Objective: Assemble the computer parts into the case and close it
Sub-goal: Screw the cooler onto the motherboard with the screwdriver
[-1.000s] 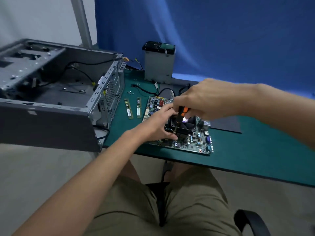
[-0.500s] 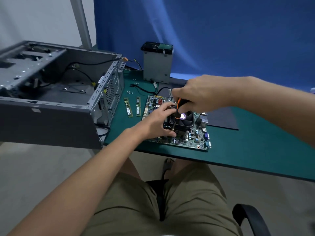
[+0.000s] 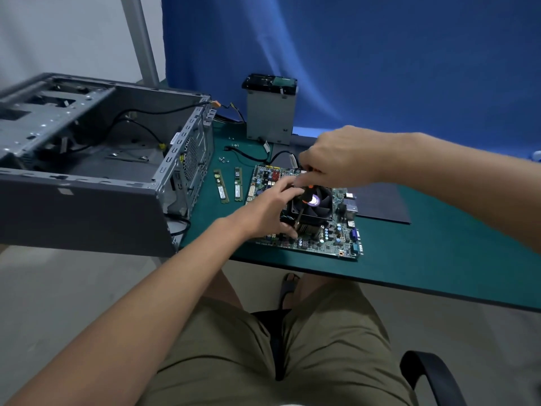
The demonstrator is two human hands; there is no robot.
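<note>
Gripping the screwdriver (image 3: 305,197) in our right hand (image 3: 342,156), left hand (image 3: 268,213) curled round the cooler (image 3: 320,205) on the motherboard (image 3: 336,235) lying on the counter (image 3: 439,253) beside the case (image 3: 87,200), we risk the tip, seemingly seated at the cooler's corner, slipping and gouging the board.

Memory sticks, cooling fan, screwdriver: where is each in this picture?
Memory sticks (image 3: 221,190): head view, middle of the left stick.
Cooling fan (image 3: 315,199): head view, purple hub sticker.
Screwdriver (image 3: 306,194): head view, black-and-orange handle.
</note>
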